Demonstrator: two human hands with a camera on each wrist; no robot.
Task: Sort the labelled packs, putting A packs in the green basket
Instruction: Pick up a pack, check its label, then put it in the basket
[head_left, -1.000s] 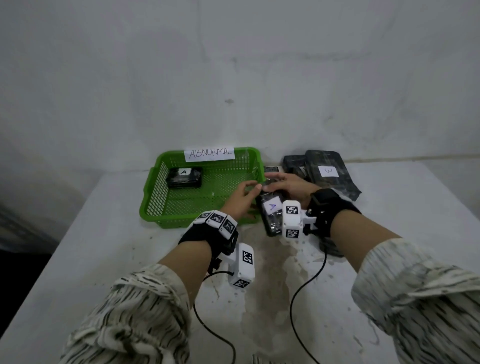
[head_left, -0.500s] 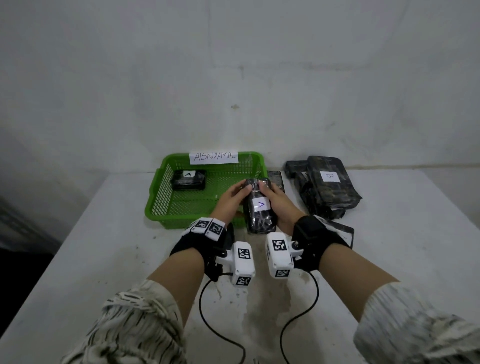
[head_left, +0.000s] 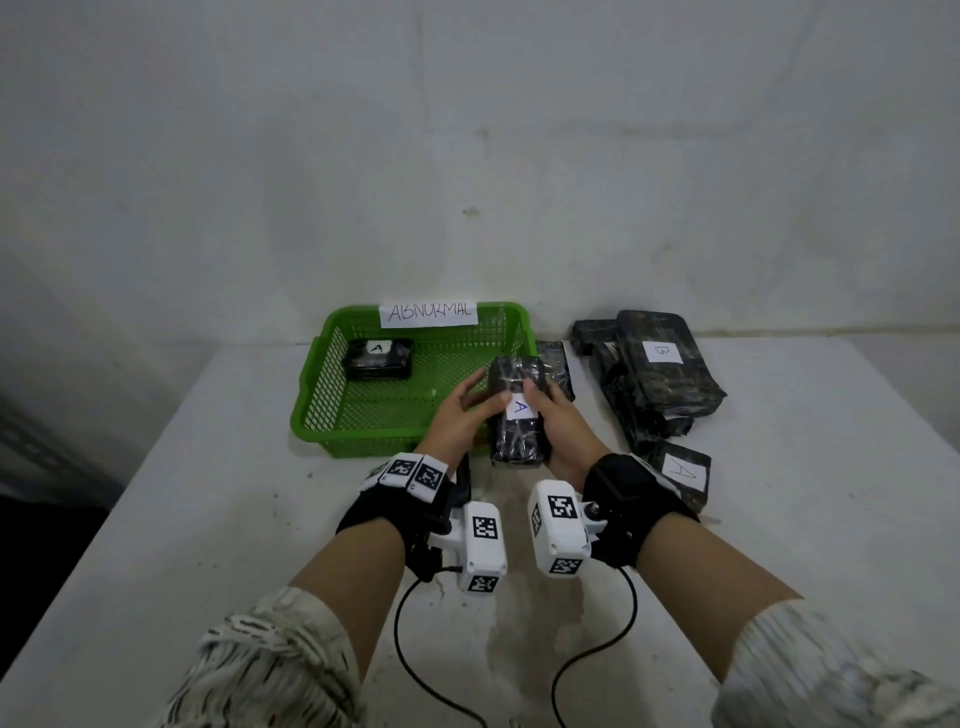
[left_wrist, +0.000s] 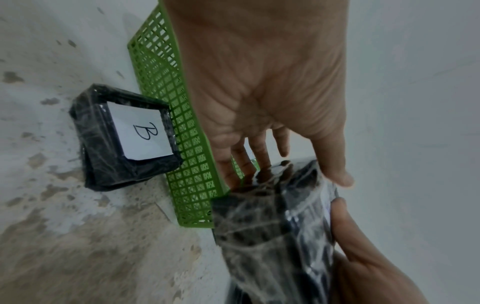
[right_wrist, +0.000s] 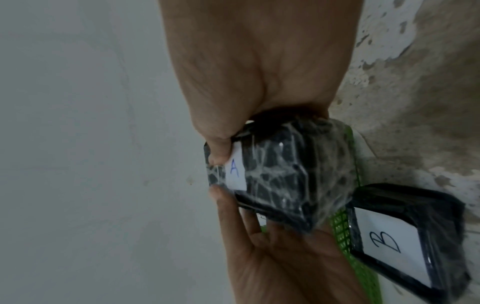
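Observation:
A black plastic-wrapped pack (head_left: 519, 441) with a white "A" label is held up between both hands, over the front right corner of the green basket (head_left: 311, 395). My left hand (head_left: 462, 415) grips its left side, thumb on top. My right hand (head_left: 556, 421) grips its right side, thumb by the label. The left wrist view shows the left hand (left_wrist: 259, 92) with fingers behind the pack (left_wrist: 272, 226). In the right wrist view the right hand (right_wrist: 259, 61) has its thumb on the pack (right_wrist: 285, 174). Another A pack (head_left: 378, 358) lies in the basket's far left corner.
A pile of dark packs, the top one marked B (head_left: 660, 374), lies right of the basket. One A pack (head_left: 680, 473) lies on the table beside my right wrist. A B pack (left_wrist: 124, 135) rests against the basket's front wall. The wall is close behind the basket.
The A pack has come up from the table right of the basket and now sits between both hands, in front of the basket's right corner. The left hand has joined the grip.

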